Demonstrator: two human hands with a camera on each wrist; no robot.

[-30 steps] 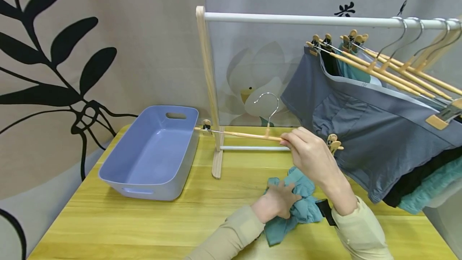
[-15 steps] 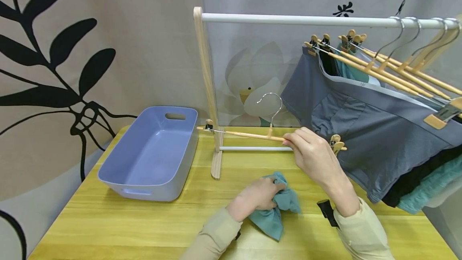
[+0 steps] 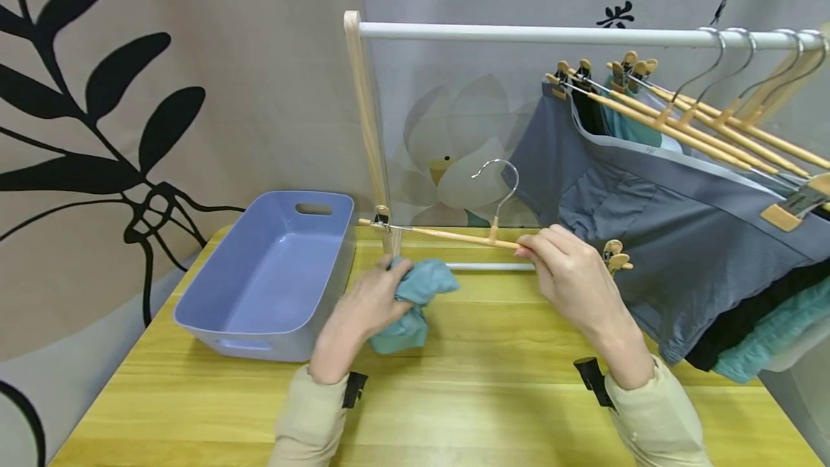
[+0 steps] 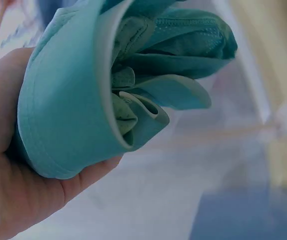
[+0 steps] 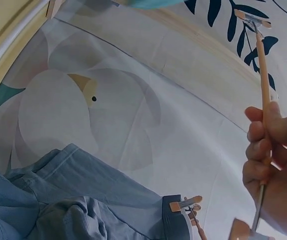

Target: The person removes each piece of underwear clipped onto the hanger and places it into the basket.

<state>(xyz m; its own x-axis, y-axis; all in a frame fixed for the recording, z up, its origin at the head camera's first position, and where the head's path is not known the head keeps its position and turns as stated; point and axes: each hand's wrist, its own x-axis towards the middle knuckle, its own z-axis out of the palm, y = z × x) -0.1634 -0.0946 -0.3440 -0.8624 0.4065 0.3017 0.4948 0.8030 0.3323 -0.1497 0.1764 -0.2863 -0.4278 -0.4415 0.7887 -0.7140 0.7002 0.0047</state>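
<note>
My left hand (image 3: 371,300) grips a crumpled teal garment (image 3: 415,301), raised over the table just right of the blue basket. Up close in the left wrist view, the garment (image 4: 73,100) bunches out of the grasp in folds, with stitched seams showing. My right hand (image 3: 570,279) holds a wooden clip hanger (image 3: 447,236) by its bar. The hanger's metal hook points up, and clips sit at both ends, with no cloth in them. In the right wrist view the fingers (image 5: 257,150) curl round the bar.
The blue basket (image 3: 259,272) stands at the table's left. Behind the hands is a rack with a white rail (image 3: 519,34). Grey-blue shorts (image 3: 648,222) and other garments hang from clip hangers at its right. The wooden table (image 3: 486,409) spans the front.
The left hand has gathered the teal garment off the table and carried it left toward the basket. The right hand has shifted slightly right with the hanger, whose left end has risen a little.
</note>
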